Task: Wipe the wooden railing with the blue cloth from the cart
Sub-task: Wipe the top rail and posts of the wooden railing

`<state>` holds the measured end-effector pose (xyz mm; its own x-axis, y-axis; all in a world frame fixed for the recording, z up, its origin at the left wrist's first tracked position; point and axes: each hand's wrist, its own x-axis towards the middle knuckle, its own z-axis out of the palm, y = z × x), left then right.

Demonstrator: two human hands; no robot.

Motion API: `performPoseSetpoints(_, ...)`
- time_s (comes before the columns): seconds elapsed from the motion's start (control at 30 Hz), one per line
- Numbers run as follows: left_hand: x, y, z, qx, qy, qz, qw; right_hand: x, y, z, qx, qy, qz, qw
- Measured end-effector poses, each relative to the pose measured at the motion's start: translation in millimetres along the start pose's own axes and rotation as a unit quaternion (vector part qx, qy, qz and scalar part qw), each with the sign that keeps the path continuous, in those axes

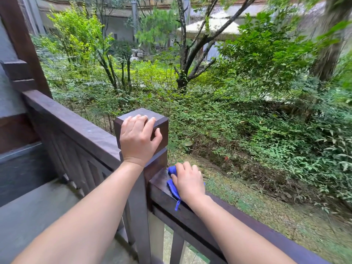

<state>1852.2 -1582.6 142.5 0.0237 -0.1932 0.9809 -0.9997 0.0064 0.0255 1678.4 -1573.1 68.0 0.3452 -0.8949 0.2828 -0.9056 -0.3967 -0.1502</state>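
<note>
Underhand, crumpled blue cloth (pixel 172 184) on smooth railing (pixel 247 223)

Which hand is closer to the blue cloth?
Right. The right hand presses down on the blue cloth on the railing; the left hand rests higher up on the corner post, apart from it.

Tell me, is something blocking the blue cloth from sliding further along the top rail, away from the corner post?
Nothing visible. The right hand presses the blue cloth on the top rail beside the corner post; the rail beyond looks bare.
</note>
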Motion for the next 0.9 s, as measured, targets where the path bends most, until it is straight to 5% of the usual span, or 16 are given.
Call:
performPoseSetpoints(0.17, -2, -1, 3, -0.004, 0.008, -0.007, 1.000, -48, -1, 15, -0.027, 0.025, -0.145, 0.989)
performPoseSetpoints(0.37, -1, -1, 2, -0.002, -0.003, -0.006, 1.000, -15, 15, -5, -0.013, -0.001, 0.016, 1.000)
performPoseSetpoints(0.53, -2, -3, 3, -0.008, -0.002, -0.004, 1.000, -71, 31, 4, -0.019, 0.030, -0.097, 0.995)
performPoseSetpoints(0.67, -2, -1, 0, -0.012, -0.022, -0.012, 1.000, -64, 77, -9, -0.036, 0.026, 0.051, 0.998)
performPoseSetpoints(0.9, 7, 5, -25, -0.030, -0.198, -0.042, 0.979, -61, 93, -32, 0.036, 0.050, 0.114, 0.992)
